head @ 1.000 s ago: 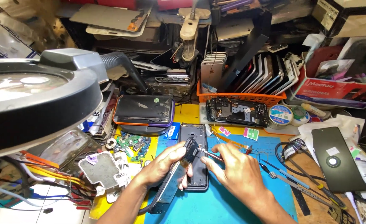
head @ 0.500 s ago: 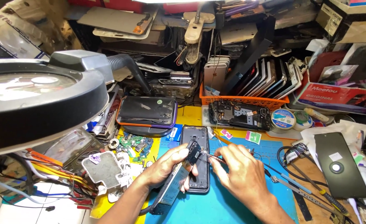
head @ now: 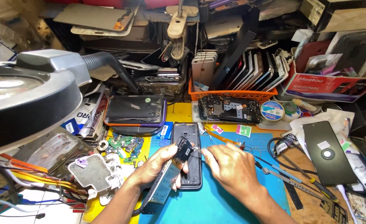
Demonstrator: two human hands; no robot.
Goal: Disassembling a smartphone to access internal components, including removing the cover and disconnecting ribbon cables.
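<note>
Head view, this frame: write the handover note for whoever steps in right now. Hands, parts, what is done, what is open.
Left hand: grips a tilted phone frame, thumb near its top end.
Right hand: pinches a thin metal tool, tip at the top of that frame.
Black phone shell lies flat on the blue mat, just behind the held frame.
Done: the frame is lifted clear of the mat, internals exposed.
Open: the tool tip is at the frame's top end; what it touches is too small to tell.

mat lying on table | phone lying on mat, between left hand and right hand | magnifier lamp hanging far left | tray sitting behind phone | tweezers lying right of mat
</note>
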